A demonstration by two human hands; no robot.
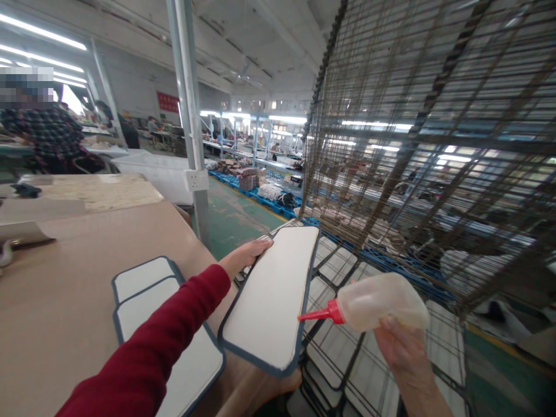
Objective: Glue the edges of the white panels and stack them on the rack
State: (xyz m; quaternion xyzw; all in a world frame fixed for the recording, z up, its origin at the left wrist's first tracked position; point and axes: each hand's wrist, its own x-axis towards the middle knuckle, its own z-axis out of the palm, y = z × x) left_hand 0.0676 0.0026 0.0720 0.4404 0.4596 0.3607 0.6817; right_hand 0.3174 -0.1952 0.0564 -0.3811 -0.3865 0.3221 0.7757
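My left hand [248, 255], in a dark red sleeve, is closed on the far left edge of a white panel [273, 289] with rounded corners and a dark blue-grey border. The panel is held tilted over the table's edge. In my right hand [402, 347] is a translucent squeeze bottle [382, 301], lying nearly sideways. Its red nozzle [317, 313] points left, with the tip at the panel's right border; whether it touches is unclear. Similar bordered panels [145, 281] overlap on the table, partly behind my left sleeve. A skin-toned shape [260, 394] below the panel is hard to make out.
A brown-topped table [65, 295] spans the left. On the right, a wire-mesh rack [391, 133] leans upright above a lower layer bearing several white panels [334, 353]. A metal post [191, 116] stands beyond the table. A person in checked clothing [43, 130] is at far left.
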